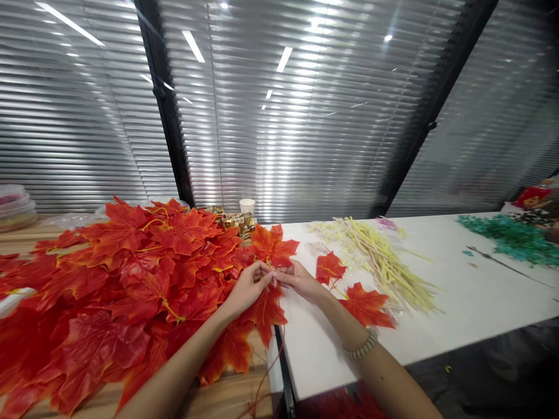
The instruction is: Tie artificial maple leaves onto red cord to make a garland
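My left hand (252,284) and my right hand (301,280) meet fingertip to fingertip over the seam between two tables. Both pinch at the yellow stem of a red-orange artificial maple leaf (275,247), which spreads just beyond the fingers. What lies exactly between the fingertips is partly hidden. A thin red cord (283,337) hangs below the hands and trails toward the near edge. Under my left hand another maple leaf (266,311) droops over the table edge. Two more leaves, a smaller one (331,267) and a larger one (367,305), lie right of my right hand.
A big heap of maple leaves (144,279) covers the wooden table at left. On the white table (441,331) lie yellow-green strips (388,262) and teal foliage (510,235). A paper cup (247,206) and gold wrappers (240,222) stand behind, before the window blinds (279,134).
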Demonstrator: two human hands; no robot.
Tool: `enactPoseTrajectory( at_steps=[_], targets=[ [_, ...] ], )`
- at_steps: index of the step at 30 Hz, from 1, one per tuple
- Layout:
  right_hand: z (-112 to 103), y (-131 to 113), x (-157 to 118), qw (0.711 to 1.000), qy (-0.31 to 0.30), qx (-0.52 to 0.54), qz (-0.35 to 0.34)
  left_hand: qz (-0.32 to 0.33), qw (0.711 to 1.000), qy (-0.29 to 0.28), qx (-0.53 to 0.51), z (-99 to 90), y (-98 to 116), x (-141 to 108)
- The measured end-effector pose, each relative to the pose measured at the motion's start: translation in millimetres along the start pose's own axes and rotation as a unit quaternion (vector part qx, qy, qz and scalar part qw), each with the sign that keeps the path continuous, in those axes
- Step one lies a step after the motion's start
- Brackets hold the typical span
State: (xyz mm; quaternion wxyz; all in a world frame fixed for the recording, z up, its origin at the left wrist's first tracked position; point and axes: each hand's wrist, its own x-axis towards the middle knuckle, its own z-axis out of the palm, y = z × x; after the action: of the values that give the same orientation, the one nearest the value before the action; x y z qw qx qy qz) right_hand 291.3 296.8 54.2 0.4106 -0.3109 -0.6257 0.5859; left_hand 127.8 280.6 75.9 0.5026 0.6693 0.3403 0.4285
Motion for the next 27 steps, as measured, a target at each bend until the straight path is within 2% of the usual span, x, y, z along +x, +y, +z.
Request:
enactPoseTrajectory(
  at_steps=[27],
  targets=[
    [2.0, -7.5, -0.5, 1.0, -0.002, -0.017, 0.005, -0.006, 1.0, -0.006, 0.004, 0.1, -1.1, -0.4]
  ],
)
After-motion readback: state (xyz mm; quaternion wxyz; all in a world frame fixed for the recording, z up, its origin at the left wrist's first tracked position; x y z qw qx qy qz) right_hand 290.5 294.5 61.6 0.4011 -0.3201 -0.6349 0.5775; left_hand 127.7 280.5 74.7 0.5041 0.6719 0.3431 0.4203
